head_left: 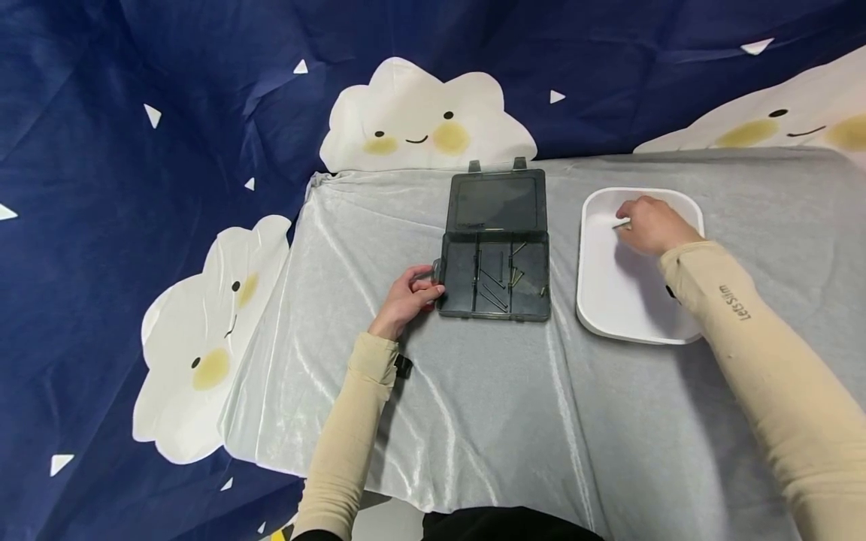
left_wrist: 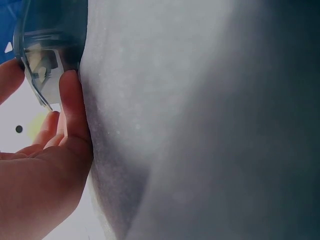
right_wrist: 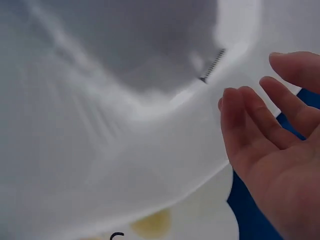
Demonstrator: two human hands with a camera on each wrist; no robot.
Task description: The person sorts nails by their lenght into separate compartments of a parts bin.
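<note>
At the left end of a dark see-through compartment box [head_left: 497, 199], my left hand [head_left: 399, 304] grips the edge by the latch, thumb on the near side. The left wrist view shows the thumb [left_wrist: 74, 100] against the box's end. The lid stands back, and several dark screws [head_left: 495, 296] and brass-coloured screws [head_left: 517, 276] lie in the compartments. My right hand [head_left: 652, 225] is inside a white tray [head_left: 629, 300], near its far end. In the right wrist view a screw [right_wrist: 215, 65] lies by the tray's corner, just beyond my loosely bent fingertips, thumb apart.
A grey velvety cloth [head_left: 507, 398] covers the table under box and tray. Behind and to the left hangs a dark blue curtain [head_left: 203, 45] with smiling white clouds [head_left: 413, 105]. The tray has raised walls and stands to the right of the box.
</note>
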